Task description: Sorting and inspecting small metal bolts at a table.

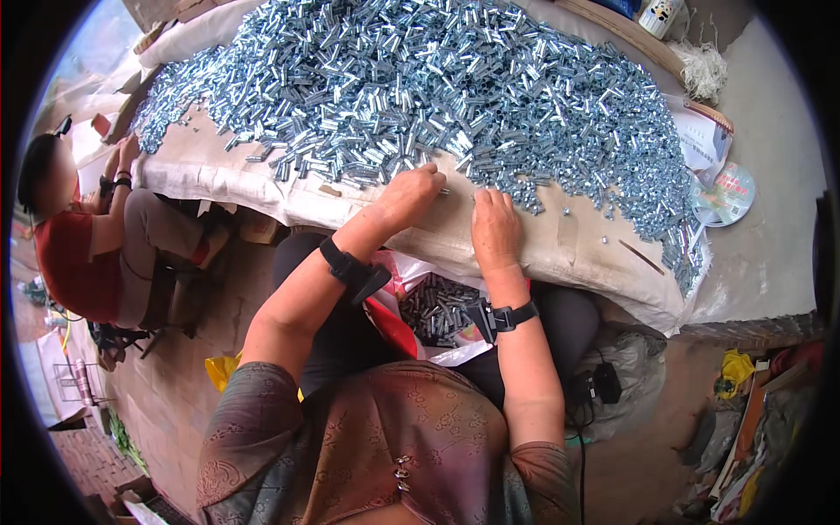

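A broad heap of shiny metal sleeves [411,79] covers most of the cloth-topped table [547,249] in front of me. At the near edge of the heap my left hand [413,194] is closed, its fingers pinched together, with a small metal sleeve [444,191] showing at the fingertips. Just to the right my right hand [496,229] is closed too, and whatever lies between its fingers is too small to make out. Below the table edge, between my knees, an open red and white bag [385,319] holds many darker metal sleeves [437,308].
At the far left a person in a red top [79,262] sits at the same table, hands by the heap. A round plastic fan [728,196] lies to the right. White string [703,70] hangs at the back right. Clutter, including a yellow item [735,372], fills the lower right.
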Demonstrator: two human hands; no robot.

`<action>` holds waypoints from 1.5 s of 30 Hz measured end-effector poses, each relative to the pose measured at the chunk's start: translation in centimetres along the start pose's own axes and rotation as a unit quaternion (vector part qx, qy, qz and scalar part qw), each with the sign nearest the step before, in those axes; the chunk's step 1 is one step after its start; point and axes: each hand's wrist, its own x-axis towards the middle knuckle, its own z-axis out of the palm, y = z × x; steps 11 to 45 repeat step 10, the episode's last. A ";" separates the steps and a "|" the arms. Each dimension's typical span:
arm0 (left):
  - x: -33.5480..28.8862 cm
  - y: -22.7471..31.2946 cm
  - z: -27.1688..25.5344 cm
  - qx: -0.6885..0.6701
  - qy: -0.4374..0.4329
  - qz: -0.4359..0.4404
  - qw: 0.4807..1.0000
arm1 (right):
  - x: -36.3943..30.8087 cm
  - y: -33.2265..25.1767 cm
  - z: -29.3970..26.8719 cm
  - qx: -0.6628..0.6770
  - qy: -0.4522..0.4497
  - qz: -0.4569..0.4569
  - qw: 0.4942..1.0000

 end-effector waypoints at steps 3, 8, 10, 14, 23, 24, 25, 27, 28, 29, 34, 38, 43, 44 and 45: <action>-0.6 0.1 -0.3 -0.005 0.025 0.003 1.000 | 0.4 0.4 0.4 -0.027 -0.007 -0.010 1.000; -1.6 0.5 -0.5 -0.136 0.063 -0.035 0.988 | 0.7 0.6 0.7 -0.022 0.013 -0.033 0.999; -2.0 0.4 -0.6 -0.196 0.035 -0.076 0.977 | 0.5 0.6 0.6 -0.014 -0.058 0.005 0.998; -2.0 0.4 -0.6 -0.196 0.035 -0.076 0.977 | 0.5 0.6 0.6 -0.014 -0.058 0.005 0.998; -2.0 0.4 -0.6 -0.196 0.035 -0.076 0.977 | 0.5 0.6 0.6 -0.014 -0.058 0.005 0.998; -2.0 0.4 -0.6 -0.196 0.035 -0.076 0.977 | 0.5 0.6 0.6 -0.014 -0.058 0.005 0.998; -2.0 0.4 -0.6 -0.196 0.035 -0.076 0.977 | 0.5 0.6 0.6 -0.014 -0.058 0.005 0.998; -2.0 0.4 -0.6 -0.196 0.035 -0.076 0.977 | 0.5 0.6 0.6 -0.014 -0.058 0.005 0.998; -2.0 0.4 -0.6 -0.196 0.035 -0.076 0.977 | 0.5 0.6 0.6 -0.014 -0.058 0.005 0.998; -2.0 0.4 -0.6 -0.196 0.035 -0.076 0.977 | 0.5 0.6 0.6 -0.014 -0.058 0.005 0.998; -2.0 0.4 -0.6 -0.196 0.035 -0.076 0.977 | 0.5 0.6 0.6 -0.014 -0.058 0.005 0.998; -2.0 0.4 -0.6 -0.196 0.035 -0.076 0.977 | 0.5 0.6 0.6 -0.014 -0.058 0.005 0.998; -2.0 0.4 -0.6 -0.196 0.035 -0.076 0.977 | 0.5 0.6 0.6 -0.014 -0.058 0.005 0.998; -2.0 0.4 -0.6 -0.196 0.035 -0.076 0.977 | 0.5 0.6 0.6 -0.014 -0.058 0.005 0.998; -2.0 0.4 -0.6 -0.196 0.035 -0.076 0.977 | 0.5 0.6 0.6 -0.014 -0.058 0.005 0.998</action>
